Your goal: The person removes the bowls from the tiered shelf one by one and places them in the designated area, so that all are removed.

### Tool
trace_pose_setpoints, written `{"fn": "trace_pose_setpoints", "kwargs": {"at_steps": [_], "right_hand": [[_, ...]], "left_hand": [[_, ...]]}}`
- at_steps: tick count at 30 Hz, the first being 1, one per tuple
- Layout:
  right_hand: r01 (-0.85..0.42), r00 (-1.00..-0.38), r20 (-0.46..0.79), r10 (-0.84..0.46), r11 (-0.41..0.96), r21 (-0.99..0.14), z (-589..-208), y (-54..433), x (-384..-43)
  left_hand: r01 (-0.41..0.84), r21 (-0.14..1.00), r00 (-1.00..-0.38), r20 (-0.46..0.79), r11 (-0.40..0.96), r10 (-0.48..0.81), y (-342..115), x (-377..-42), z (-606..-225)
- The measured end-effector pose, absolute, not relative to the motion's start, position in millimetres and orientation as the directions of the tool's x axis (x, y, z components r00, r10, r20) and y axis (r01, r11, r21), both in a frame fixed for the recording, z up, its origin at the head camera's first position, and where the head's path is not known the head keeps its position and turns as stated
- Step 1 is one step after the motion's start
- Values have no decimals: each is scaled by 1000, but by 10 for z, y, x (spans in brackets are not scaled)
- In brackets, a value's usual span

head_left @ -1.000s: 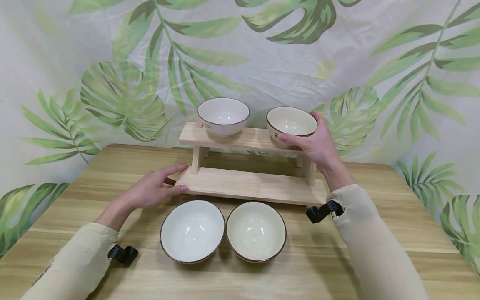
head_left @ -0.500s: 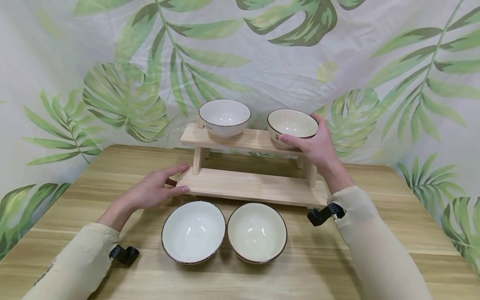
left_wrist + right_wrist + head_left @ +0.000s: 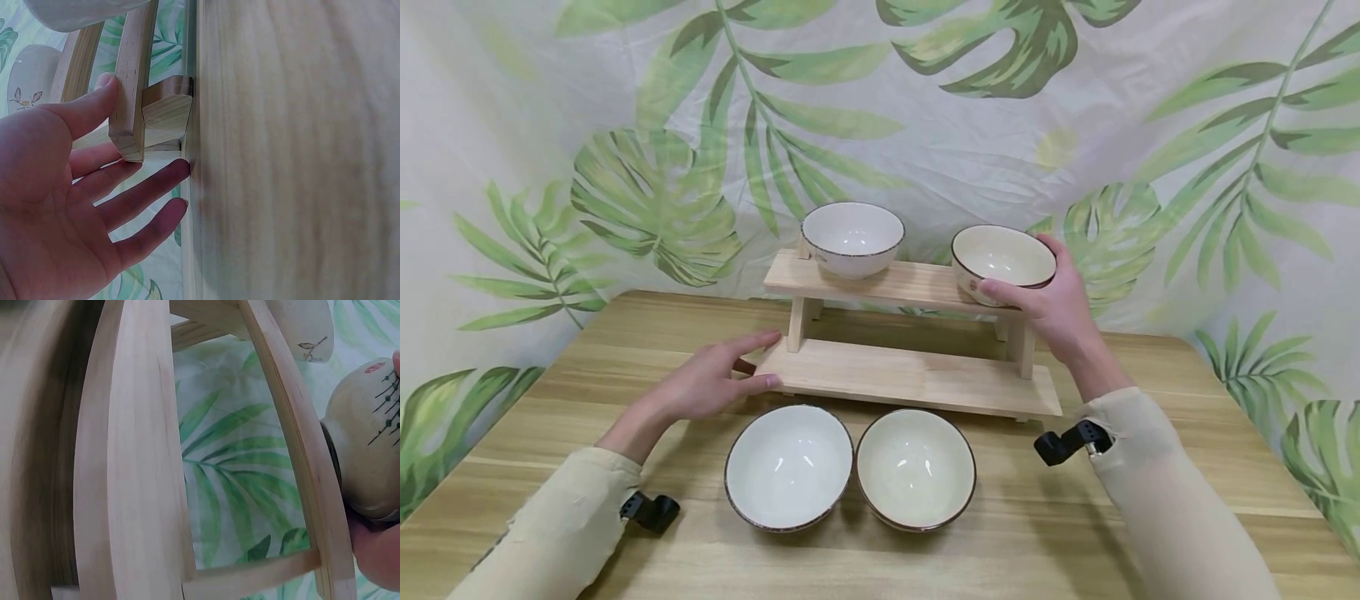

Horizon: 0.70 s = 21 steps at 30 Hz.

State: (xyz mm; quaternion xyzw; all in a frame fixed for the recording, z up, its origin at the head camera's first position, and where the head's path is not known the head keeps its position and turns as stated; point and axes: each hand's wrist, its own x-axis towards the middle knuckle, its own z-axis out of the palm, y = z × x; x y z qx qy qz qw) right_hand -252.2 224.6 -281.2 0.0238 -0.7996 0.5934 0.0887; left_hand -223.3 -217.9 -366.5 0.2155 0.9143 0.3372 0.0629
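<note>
On the upper shelf of a two-tier wooden stand (image 3: 910,372), my right hand (image 3: 1062,302) grips a cream bowl (image 3: 1006,254) with a dark rim, thumb at the front and fingers round its right side. The bowl's painted side shows in the right wrist view, its foot by the shelf edge; whether it touches is unclear. My left hand (image 3: 711,379) holds the left end of the lower shelf. In the left wrist view the thumb (image 3: 94,106) lies on the board, with two fingers at its end and the others near the tabletop. A white bowl (image 3: 853,242) sits upper left.
In front of the stand, a larger white bowl (image 3: 790,468) and a cream bowl (image 3: 916,471) stand side by side on the wooden table (image 3: 647,329). A leaf-patterned cloth (image 3: 970,158) hangs behind the table.
My right hand has shifted the cream bowl to the right along the upper shelf. My left hand stays at the stand's end, and the other bowls keep their places.
</note>
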Motion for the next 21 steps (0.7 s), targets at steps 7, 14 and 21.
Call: {"fn": "trace_pose_setpoints", "kwargs": {"at_steps": [7, 14, 21], "right_hand": [[-146, -986, 164, 44, 273, -951, -2786, 2355, -2423], [-153, -984, 171, 44, 278, -948, -2793, 2403, -2321], [-168, -982, 184, 29, 287, -943, -2798, 2449, -2182]], "left_hand": [[352, 644, -899, 32, 679, 436, -2181, -2232, -3669], [352, 650, -899, 34, 674, 437, -2180, -2227, -3662], [356, 647, -899, 39, 674, 437, -2176, -2229, -3664]]}}
